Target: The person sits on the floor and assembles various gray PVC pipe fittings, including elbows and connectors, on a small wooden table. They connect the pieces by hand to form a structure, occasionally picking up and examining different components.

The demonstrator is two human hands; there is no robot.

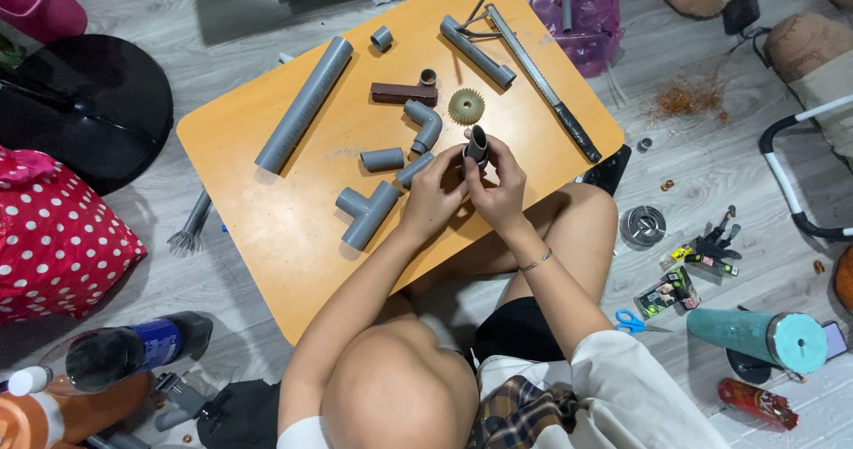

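Both hands, left (433, 196) and right (499, 185), pinch a short pipe (476, 144) over the table (267, 227); best held steady and square.

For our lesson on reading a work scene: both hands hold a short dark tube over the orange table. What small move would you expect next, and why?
Probably lowering the short dark tube toward the grey elbow fitting to test a fit. The left hand and right hand pinch it together just above the table, and loose grey fittings lie right beside it.
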